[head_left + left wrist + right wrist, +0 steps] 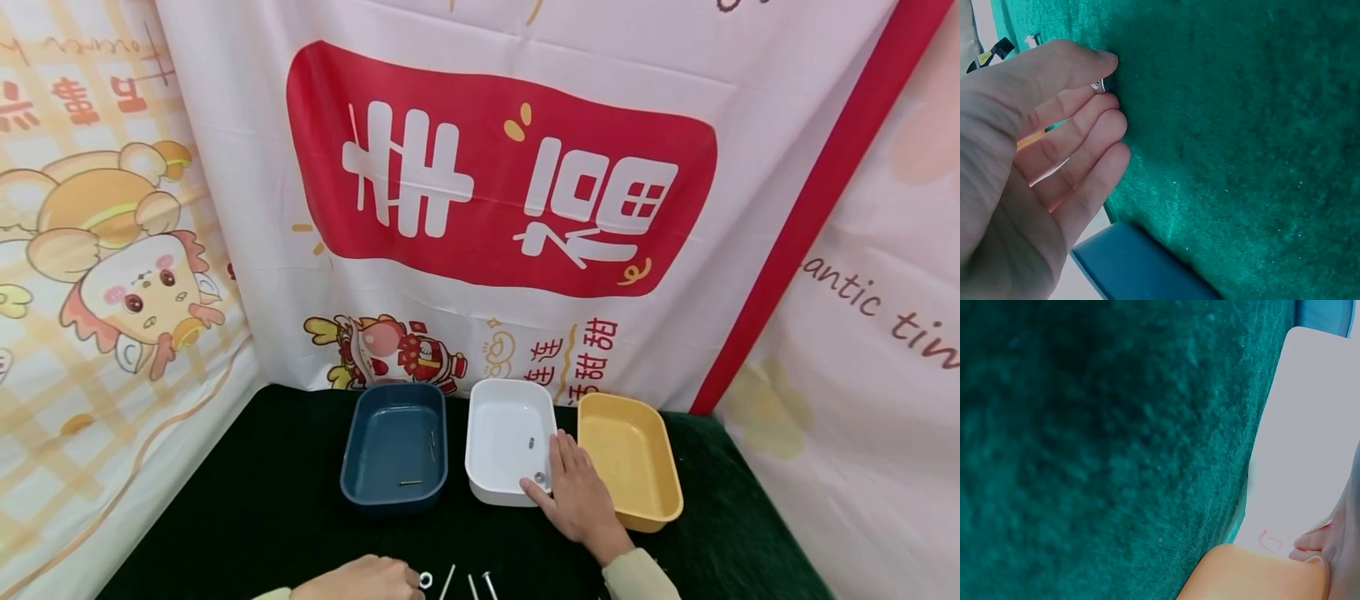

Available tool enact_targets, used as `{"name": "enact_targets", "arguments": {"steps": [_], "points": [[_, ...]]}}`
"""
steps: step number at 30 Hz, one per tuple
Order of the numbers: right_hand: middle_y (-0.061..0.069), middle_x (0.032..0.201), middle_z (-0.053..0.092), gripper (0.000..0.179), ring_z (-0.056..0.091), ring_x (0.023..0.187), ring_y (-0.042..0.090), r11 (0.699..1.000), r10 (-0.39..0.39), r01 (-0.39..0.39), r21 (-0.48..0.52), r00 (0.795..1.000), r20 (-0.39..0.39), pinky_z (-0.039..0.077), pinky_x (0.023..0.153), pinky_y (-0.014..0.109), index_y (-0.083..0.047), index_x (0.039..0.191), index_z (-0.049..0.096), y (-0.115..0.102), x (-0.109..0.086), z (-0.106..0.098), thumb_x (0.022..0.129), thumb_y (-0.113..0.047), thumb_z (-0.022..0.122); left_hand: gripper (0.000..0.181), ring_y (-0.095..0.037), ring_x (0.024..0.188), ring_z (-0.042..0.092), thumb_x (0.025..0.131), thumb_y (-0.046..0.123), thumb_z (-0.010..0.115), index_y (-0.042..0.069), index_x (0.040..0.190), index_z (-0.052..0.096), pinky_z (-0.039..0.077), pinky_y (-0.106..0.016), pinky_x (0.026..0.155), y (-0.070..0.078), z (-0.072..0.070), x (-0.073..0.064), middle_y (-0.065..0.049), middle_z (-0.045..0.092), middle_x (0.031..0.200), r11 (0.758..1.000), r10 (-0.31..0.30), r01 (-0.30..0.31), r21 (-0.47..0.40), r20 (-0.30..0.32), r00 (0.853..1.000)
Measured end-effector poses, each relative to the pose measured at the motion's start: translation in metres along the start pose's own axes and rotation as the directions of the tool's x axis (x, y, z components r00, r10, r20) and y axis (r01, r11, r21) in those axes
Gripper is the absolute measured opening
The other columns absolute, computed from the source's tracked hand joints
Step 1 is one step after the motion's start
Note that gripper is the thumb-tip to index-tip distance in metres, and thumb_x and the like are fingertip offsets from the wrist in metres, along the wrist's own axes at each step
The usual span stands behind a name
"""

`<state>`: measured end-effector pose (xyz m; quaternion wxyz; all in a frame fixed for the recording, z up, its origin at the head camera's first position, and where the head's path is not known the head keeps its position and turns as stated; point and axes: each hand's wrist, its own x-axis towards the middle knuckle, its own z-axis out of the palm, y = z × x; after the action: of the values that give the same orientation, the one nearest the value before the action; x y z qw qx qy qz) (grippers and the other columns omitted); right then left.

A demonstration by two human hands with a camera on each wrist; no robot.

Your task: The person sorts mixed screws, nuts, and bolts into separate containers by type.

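Observation:
At the front of the table, my left hand (pixel 363 578) pinches a small metal nut (pixel 426 580). The left wrist view shows the nut (pixel 1102 84) between thumb and fingertips, partly hidden, with the other fingers loosely bent. My right hand (pixel 579 497) rests over the right rim of the white tray (pixel 498 483), its fingers straight and spread toward the back. Inside that tray, beside the thumb, lies a round metal nut (pixel 539 477), with a small metal piece (pixel 532 443) farther back.
Left of the white tray stands a blue tray (pixel 390 421) holding thin metal pins (pixel 410 482). A yellow tray (pixel 622 442) stands at right, partly behind the right hand. Several slim metal pieces, one a headed bolt (pixel 490 584), lie at the front. A printed cloth (pixel 247 250) hangs behind.

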<state>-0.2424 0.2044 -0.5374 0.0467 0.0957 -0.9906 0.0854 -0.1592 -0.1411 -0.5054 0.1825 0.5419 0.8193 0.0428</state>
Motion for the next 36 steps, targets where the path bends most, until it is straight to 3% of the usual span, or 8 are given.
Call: {"name": "enact_targets", "arguments": {"steps": [14, 19, 23, 28, 32, 36], "points": [[0.010, 0.164, 0.013, 0.097, 0.015, 0.151, 0.029, 1.000, 0.002, -0.002, 0.006, 1.000, 0.009, 0.018, 0.122, 0.051, -0.009, 0.155, 0.015, 0.000, 0.000, 0.001, 0.088, -0.076, 0.034, 0.017, 0.018, 0.074, 0.052, 0.095, 0.040, 0.056, 0.032, 0.105, 0.067, 0.044, -0.005, 0.062, -0.002, 0.003, 0.001, 0.024, 0.065, 0.091, 0.994, 0.030, -0.036, -0.106, -0.052, 0.998], [0.010, 0.163, 0.014, 0.097, 0.016, 0.151, 0.029, 1.000, 0.001, -0.001, 0.006, 1.000, -0.001, 0.019, 0.122, 0.051, -0.009, 0.155, 0.016, 0.000, 0.000, 0.001, 0.088, -0.076, 0.035, 0.017, 0.017, 0.072, 0.053, 0.095, 0.039, 0.056, 0.031, 0.104, 0.067, 0.045, -0.006, 0.061, -0.002, -0.001, 0.004, 0.024, 0.064, 0.089, 0.989, 0.003, -0.009, -0.150, -0.044, 0.999], [0.009, 0.164, 0.014, 0.098, 0.016, 0.151, 0.029, 1.000, 0.000, 0.000, 0.002, 1.000, 0.000, 0.019, 0.122, 0.050, -0.009, 0.155, 0.016, 0.000, -0.001, 0.001, 0.087, -0.077, 0.034, 0.012, 0.015, 0.067, 0.051, 0.095, 0.036, 0.056, 0.032, 0.098, 0.067, 0.045, -0.006, 0.059, -0.002, -0.006, 0.007, 0.024, 0.060, 0.081, 0.990, -0.018, 0.008, -0.143, -0.070, 0.997], [0.009, 0.164, 0.013, 0.098, 0.016, 0.151, 0.029, 1.000, 0.002, -0.002, 0.002, 1.000, 0.002, 0.019, 0.122, 0.050, -0.009, 0.155, 0.015, 0.000, -0.001, 0.000, 0.087, -0.078, 0.033, 0.008, 0.013, 0.066, 0.050, 0.090, 0.025, 0.066, 0.031, 0.095, 0.067, 0.045, -0.006, 0.062, -0.002, -0.019, 0.005, 0.022, 0.059, 0.079, 0.998, -0.024, 0.015, -0.068, -0.134, 0.991], [0.009, 0.164, 0.012, 0.101, 0.015, 0.151, 0.029, 1.000, 0.007, -0.007, 0.002, 1.000, 0.010, 0.019, 0.122, 0.050, -0.009, 0.155, 0.014, -0.001, -0.001, -0.001, 0.086, -0.080, 0.029, 0.014, 0.011, 0.068, 0.052, 0.087, 0.023, 0.070, 0.029, 0.100, 0.068, 0.047, -0.009, 0.064, -0.001, -0.031, 0.003, 0.021, 0.062, 0.084, 0.993, -0.062, 0.047, -0.104, -0.152, 0.986], [0.009, 0.164, 0.012, 0.102, 0.015, 0.151, 0.029, 1.000, 0.009, -0.009, 0.001, 1.000, 0.014, 0.019, 0.122, 0.050, -0.009, 0.155, 0.014, -0.001, -0.001, -0.001, 0.085, -0.081, 0.027, 0.011, 0.011, 0.067, 0.050, 0.084, 0.022, 0.072, 0.028, 0.092, 0.066, 0.044, -0.009, 0.060, -0.001, -0.043, 0.005, 0.020, 0.059, 0.082, 0.994, -0.063, 0.043, -0.103, -0.197, 0.978]]}}
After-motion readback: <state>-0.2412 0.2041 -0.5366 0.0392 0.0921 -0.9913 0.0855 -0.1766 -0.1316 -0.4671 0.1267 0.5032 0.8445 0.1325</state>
